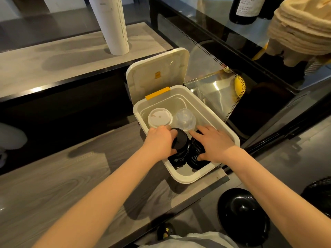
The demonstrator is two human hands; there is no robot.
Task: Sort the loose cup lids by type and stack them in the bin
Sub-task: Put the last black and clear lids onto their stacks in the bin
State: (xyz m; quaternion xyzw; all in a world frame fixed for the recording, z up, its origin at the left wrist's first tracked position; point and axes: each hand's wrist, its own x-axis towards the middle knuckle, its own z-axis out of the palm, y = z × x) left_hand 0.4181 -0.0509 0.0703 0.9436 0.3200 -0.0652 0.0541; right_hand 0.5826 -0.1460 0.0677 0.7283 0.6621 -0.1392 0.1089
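Lids, four stacks in white bin [222, 122]: left hand [161, 140] curled around left black stack [180, 149], right hand [214, 144] clasping right black stack [196, 154], frosted [160, 117] and clear [185, 119] stacks behind; risk, judged: a sideways nudge toppling the tall columns and mixing types.

Both hands are down inside the white bin [211, 111], which sits on the grey wood-grain counter [53, 176] with its hinged lid [157, 74] tipped back. The left hand [161, 142] wraps the left stack of black lids [180, 149]; the right hand [213, 144] grips the right black stack [195, 154] just beside it. Behind them stand a frosted white stack [160, 117] and a clear domed stack [185, 119] (side by side, touching or nearly so).
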